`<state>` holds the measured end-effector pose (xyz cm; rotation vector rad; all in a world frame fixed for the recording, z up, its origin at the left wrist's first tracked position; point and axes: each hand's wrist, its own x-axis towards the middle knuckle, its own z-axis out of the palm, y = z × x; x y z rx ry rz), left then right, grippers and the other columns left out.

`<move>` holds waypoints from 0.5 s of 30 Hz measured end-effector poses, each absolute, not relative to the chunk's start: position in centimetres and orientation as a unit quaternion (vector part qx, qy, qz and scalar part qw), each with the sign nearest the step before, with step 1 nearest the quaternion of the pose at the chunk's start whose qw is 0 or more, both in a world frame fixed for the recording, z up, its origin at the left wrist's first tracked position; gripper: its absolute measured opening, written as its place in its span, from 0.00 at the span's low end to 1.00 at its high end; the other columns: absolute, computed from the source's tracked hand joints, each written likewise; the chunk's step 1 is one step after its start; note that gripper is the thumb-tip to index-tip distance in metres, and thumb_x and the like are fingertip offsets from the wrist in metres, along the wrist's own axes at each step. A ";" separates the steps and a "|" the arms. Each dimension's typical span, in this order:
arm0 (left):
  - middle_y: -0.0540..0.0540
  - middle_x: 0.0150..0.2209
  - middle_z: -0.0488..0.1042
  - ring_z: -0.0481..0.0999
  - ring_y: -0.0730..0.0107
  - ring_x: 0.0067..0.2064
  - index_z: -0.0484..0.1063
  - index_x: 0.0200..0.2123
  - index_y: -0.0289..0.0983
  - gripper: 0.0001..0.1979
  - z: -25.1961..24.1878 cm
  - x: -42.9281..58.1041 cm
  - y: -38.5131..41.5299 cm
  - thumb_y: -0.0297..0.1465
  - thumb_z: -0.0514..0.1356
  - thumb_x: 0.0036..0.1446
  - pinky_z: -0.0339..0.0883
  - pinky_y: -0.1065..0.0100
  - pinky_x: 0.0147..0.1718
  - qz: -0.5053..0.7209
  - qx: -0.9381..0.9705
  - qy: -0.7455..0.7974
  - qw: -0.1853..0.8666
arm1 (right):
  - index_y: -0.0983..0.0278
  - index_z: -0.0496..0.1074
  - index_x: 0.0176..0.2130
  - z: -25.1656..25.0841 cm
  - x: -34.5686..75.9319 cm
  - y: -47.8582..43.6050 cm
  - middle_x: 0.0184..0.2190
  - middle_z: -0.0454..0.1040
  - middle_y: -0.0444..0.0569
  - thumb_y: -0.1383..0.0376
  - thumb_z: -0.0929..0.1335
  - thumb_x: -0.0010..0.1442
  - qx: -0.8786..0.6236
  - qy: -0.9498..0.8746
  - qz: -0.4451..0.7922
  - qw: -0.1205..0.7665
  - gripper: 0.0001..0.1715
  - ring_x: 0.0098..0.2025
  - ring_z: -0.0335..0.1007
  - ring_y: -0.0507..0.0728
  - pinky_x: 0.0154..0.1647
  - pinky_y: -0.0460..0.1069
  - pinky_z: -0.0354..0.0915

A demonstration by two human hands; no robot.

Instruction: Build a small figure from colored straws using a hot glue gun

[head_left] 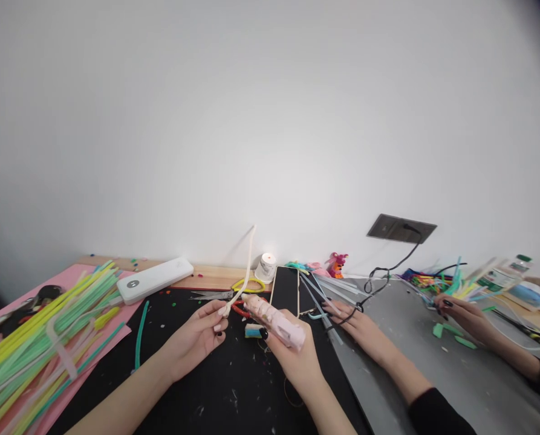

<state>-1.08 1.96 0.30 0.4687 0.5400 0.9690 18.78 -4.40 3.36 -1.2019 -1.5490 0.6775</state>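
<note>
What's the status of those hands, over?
Left hand pinching white stem. Right hand gripping pink tool, tip near stem. Yellow-handled scissors lying just beyond.

White stick [248,267]: thin, long, one piece. Lower end pinched in the fingers of the left hand [196,339], pale lump at that end. Rises at a slant to the right, slight bend low down, small hook at the top tip, most of it up off the surface.

Pink tool [276,321]: looks like a glue gun, chunky, patterned body, plain paler back end. Gripped in the right hand [299,361], tilted, front end pointing left and away, near the stick's lower part. Contact between them: can't tell.
</note>
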 end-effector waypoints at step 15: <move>0.55 0.26 0.70 0.64 0.83 0.22 0.74 0.29 0.36 0.10 1.0 -2.9 3.3 0.20 0.70 0.44 0.65 0.78 0.22 0.512 0.181 0.197 0.817 | 0.61 0.71 0.41 4.4 18.0 -4.4 0.36 0.75 0.46 0.72 0.65 0.53 -0.562 -0.698 0.123 0.426 0.15 0.37 0.71 0.56 0.37 0.46 0.62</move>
